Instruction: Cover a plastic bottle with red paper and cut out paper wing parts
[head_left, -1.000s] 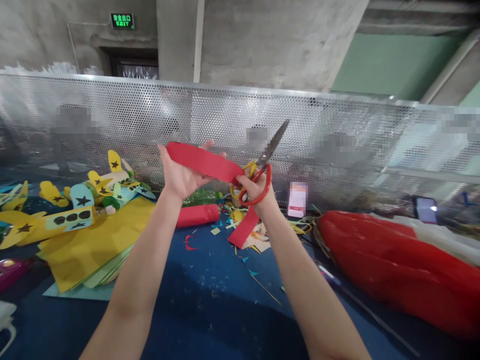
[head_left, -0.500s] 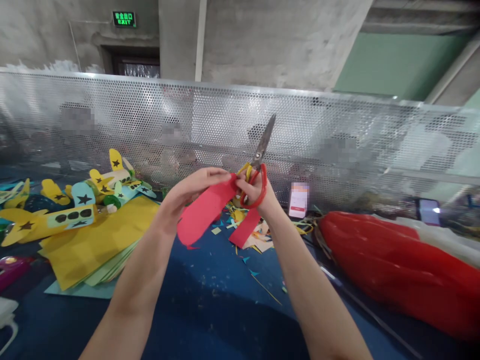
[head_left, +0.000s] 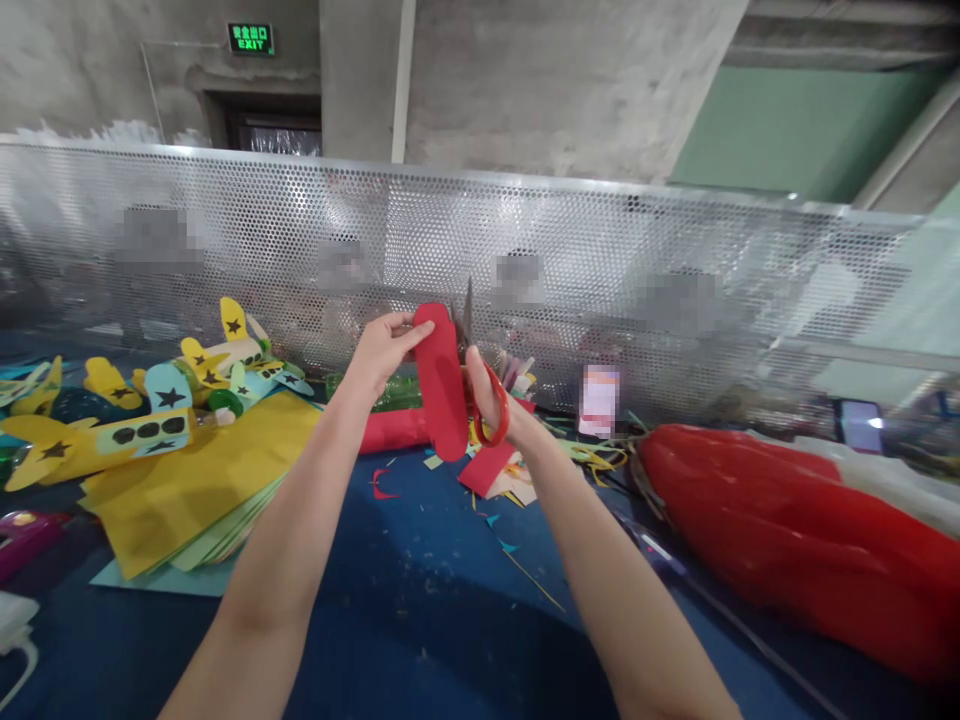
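My left hand [head_left: 391,345] pinches the upper left edge of a long red paper strip [head_left: 441,385] with rounded ends, held upright above the table. In my right hand [head_left: 484,385] is a pair of scissors [head_left: 491,410] with red handles, its blades pointing up just beside the strip's right edge. The blades look parted, though the paper partly hides them. Behind the strip lies a red rolled piece [head_left: 394,430] with a green bottle [head_left: 397,393] beyond it. A curled red paper offcut [head_left: 384,487] rests on the blue table.
Yellow paper sheets [head_left: 202,480] and several paper-and-bottle planes [head_left: 142,435] fill the left. Paper scraps [head_left: 517,475] lie behind my right hand, near a phone [head_left: 598,400]. A large red plastic bag [head_left: 795,530] occupies the right. A perforated metal panel [head_left: 450,230] stands behind.
The red strip has swung from slanted to upright. My left hand has moved up to its top end, the scissors have come left beside it, and a red offcut has dropped onto the table.
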